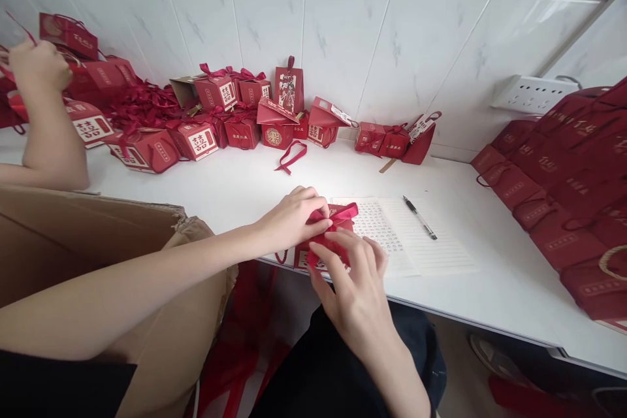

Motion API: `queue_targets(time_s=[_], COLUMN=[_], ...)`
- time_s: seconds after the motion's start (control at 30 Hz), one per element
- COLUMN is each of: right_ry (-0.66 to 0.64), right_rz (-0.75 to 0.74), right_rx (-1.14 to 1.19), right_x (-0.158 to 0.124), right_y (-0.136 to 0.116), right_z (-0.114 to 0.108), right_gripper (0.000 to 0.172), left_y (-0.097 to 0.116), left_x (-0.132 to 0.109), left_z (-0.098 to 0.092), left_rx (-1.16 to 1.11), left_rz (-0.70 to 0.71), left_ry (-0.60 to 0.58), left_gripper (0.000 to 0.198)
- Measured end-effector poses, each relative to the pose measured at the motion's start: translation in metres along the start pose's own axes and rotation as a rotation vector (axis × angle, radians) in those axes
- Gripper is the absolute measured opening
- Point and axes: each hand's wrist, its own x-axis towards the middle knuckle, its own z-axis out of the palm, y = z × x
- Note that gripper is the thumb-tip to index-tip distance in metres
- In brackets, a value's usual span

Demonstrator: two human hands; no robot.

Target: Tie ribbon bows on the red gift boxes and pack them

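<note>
A small red gift box [300,256] with pale printed panels lies at the table's front edge, partly hidden by my hands. A glossy red ribbon [347,212] crosses its top, one loop standing out to the right. My left hand [294,217] reaches in from the left and pinches the ribbon between thumb and fingers over the box. From the front, my right hand [356,274] bends over the box, its fingertips closed on the ribbon's lower part near the box's middle. A dark red cord handle [281,257] sticks out at the box's left.
Handwritten paper [382,228] and a pen [419,217] lie to the right. Several red boxes [240,134] line the wall, with a loose ribbon [290,158] before them. Stacked boxes [563,202] stand right; a cardboard carton [161,209] and another person's hand [42,68] are left.
</note>
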Motion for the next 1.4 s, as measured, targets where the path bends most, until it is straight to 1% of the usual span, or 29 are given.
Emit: queue_targets(time_s=[0.03, 0.1, 0.2, 0.4, 0.57, 0.63, 0.7, 0.77, 0.83, 0.87, 0.93, 0.97, 1.0, 1.07, 1.17, 1.23, 1.3, 1.4], right_ry=[0.011, 0.056, 0.104, 0.153, 0.149, 0.135, 0.122, 0.134, 0.148, 0.119, -0.048, -0.132, -0.198, -0.241, -0.206, -0.174, -0.147, -0.109], right_rz=[-0.006, -0.013, -0.029, -0.065, -0.069, -0.07, -0.058, 0.051, 0.277, 0.372, 0.495, 0.524, 0.545, 0.583, 0.647, 0.689, 0.726, 0.76], right_rx=[0.01, 0.033, 0.046, 0.058, 0.081, 0.123, 0.223, 0.324, 0.37, 0.399, 0.519, 0.583, 0.639, 0.709, 0.732, 0.704, 0.665, 0.62], right_x=[0.001, 0.001, 0.0, 0.002, 0.003, 0.004, 0.006, 0.009, 0.014, 0.016, 0.021, 0.024, 0.026, 0.031, 0.035, 0.035, 0.034, 0.032], right_y=[0.0, 0.001, 0.002, -0.001, -0.011, -0.012, -0.003, 0.017, 0.044, 0.058, 0.081, 0.088, 0.092, 0.092, 0.081, 0.071, 0.064, 0.057], right_z=[0.005, 0.013, 0.018, 0.015, 0.016, 0.013, 0.006, -0.002, -0.006, -0.006, -0.002, 0.001, 0.005, 0.011, 0.015, 0.015, 0.013, 0.014], right_gripper=[0.013, 0.014, 0.014, 0.015, 0.017, 0.015, 0.012, 0.018, 0.023, 0.027, 0.038, 0.04, 0.039, 0.034, 0.039, 0.041, 0.042, 0.044], left_y=[0.0, 0.001, 0.002, 0.001, 0.0, -0.001, -0.002, -0.003, -0.004, -0.004, -0.005, -0.005, -0.006, -0.007, -0.006, -0.005, -0.004, -0.001], left_x=[0.0, 0.0, 0.0, 0.001, 0.002, 0.002, 0.002, 0.002, 0.002, 0.002, 0.001, 0.001, 0.001, 0.0, -0.004, -0.006, -0.008, -0.008], left_z=[0.0, 0.0, 0.0, 0.0, 0.0, 0.001, 0.001, 0.0, -0.001, -0.001, -0.001, -0.001, 0.0, 0.002, 0.003, 0.003, 0.002, 0.001], left_rx=[-0.005, -0.019, -0.054, -0.105, -0.114, -0.105, -0.105, -0.117, -0.133, -0.139, -0.146, -0.148, -0.148, -0.138, -0.102, -0.099, -0.129, -0.219], left_rz=[-0.006, -0.022, -0.039, -0.064, -0.06, -0.061, -0.048, -0.026, -0.014, -0.014, -0.019, -0.023, -0.029, -0.056, -0.133, -0.175, -0.219, -0.301], left_ry=[0.002, -0.001, -0.014, -0.005, 0.002, 0.003, 0.004, 0.004, -0.001, -0.002, 0.006, 0.013, 0.024, 0.066, 0.171, 0.215, 0.209, 0.161], left_gripper=[0.012, 0.011, 0.01, 0.01, 0.013, 0.013, 0.015, 0.016, 0.016, 0.016, 0.015, 0.014, 0.014, 0.018, 0.024, 0.023, 0.022, 0.025])
